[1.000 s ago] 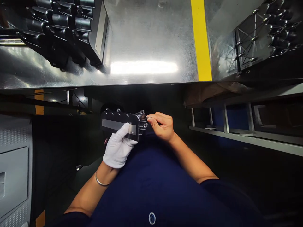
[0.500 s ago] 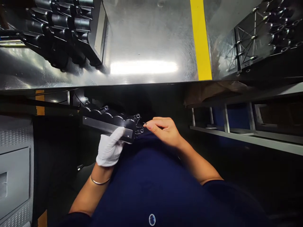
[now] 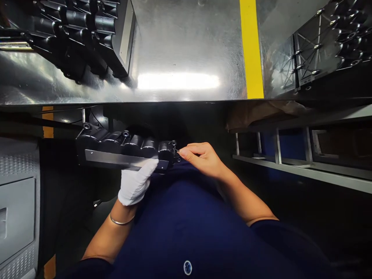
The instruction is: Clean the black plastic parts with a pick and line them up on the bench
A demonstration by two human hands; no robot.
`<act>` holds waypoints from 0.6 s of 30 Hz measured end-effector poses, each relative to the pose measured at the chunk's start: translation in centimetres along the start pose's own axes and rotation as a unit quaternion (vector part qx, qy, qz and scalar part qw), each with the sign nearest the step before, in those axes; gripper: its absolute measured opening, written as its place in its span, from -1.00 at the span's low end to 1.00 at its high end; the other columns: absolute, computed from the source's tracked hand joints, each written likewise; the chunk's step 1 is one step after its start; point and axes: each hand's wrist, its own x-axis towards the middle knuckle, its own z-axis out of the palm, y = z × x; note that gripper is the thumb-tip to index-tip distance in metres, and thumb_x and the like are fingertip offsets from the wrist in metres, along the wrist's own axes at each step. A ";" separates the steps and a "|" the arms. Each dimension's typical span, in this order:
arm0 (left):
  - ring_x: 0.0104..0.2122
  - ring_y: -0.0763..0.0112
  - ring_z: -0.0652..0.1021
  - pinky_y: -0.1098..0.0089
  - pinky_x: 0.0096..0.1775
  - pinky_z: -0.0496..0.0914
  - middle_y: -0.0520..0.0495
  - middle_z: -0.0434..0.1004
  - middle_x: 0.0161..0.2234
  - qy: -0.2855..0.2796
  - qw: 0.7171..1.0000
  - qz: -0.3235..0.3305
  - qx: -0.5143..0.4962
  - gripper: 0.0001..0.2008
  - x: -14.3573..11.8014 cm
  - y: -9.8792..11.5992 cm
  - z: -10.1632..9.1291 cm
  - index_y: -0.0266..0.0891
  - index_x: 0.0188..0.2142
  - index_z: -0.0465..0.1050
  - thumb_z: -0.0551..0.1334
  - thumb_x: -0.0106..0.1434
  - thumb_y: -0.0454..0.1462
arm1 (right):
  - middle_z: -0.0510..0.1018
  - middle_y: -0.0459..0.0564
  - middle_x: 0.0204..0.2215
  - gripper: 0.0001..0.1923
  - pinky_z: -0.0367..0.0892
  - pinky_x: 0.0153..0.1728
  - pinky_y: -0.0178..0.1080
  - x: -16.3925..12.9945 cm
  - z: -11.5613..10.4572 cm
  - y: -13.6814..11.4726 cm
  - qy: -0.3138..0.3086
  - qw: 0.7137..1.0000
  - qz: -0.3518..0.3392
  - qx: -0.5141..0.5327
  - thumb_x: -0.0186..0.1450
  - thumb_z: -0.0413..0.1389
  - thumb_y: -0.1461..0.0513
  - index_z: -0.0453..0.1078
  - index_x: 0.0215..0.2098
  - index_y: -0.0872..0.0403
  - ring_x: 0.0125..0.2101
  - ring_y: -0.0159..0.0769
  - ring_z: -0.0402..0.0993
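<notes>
Fine work at the end of a black part (image 3: pixel 124 149)

The part hangs in front of the person's body, below the front edge of the bench (image 3: pixel 188 38), its long side running across the view. The step in hand looks like close work at its right end, where 2 small lugs (image 3: pixel 173 143) stick out. The next move seems to call for a steady hold on the left and a fine aim on the right, as the end is small and the light there is poor.

The left hand (image 3: pixel 136 184), in a white glove, is closed around the part's lower edge near that end. Its thumb lies over the pale strip (image 3: pixel 116 157); the other fingers are mostly hidden behind.

The right hand (image 3: pixel 203 161) is bare, thumb and forefinger pressed together on a thin piece (image 3: pixel 178 150) that points at the lugs. Whether its tip touches a lug is too small to tell.

On the bench, a stack (image 3: pixel 78 35) of black parts stands at left, and ribbed parts (image 3: pixel 315 48) lie beyond the yellow stripe (image 3: pixel 251 50) at right.
</notes>
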 end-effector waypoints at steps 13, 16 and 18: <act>-0.24 0.24 0.64 0.49 -0.48 0.55 -0.01 0.64 -0.19 0.064 0.975 -0.129 -0.168 -0.71 0.1 3.5 3.1 -0.19 -0.30 0.57 0.45 -0.06 -0.22 | 0.55 -0.01 -0.43 -0.72 0.37 -0.37 -0.28 0.3 -0.7 0.8 0.155 0.941 -0.118 -0.277 0.40 0.00 0.17 0.43 -0.04 0.12 -0.45 -0.34 0.43; -0.26 0.22 0.64 0.50 -0.52 0.55 -0.02 0.64 -0.23 0.074 0.978 -0.134 -0.140 -0.74 0.1 4.3 3.2 -0.20 -0.33 0.58 0.45 -0.08 -0.25 | 0.51 -0.08 -0.51 -0.77 0.31 -0.46 -0.34 -0.1 -1.0 0.5 0.072 0.954 -0.123 -0.262 0.42 -0.05 0.21 0.42 -0.20 0.12 -0.54 -0.42 0.40; -0.26 0.19 0.64 0.48 -0.53 0.55 -0.04 0.64 -0.24 0.079 0.982 -0.127 -0.118 -0.74 0.0 4.7 3.3 -0.22 -0.33 0.57 0.44 -0.07 -0.23 | 0.50 -0.07 -0.54 -0.73 0.28 -0.45 -0.34 -0.1 -0.9 0.3 0.062 0.943 -0.151 -0.291 0.42 -0.05 0.23 0.41 -0.36 0.11 -0.53 -0.42 0.39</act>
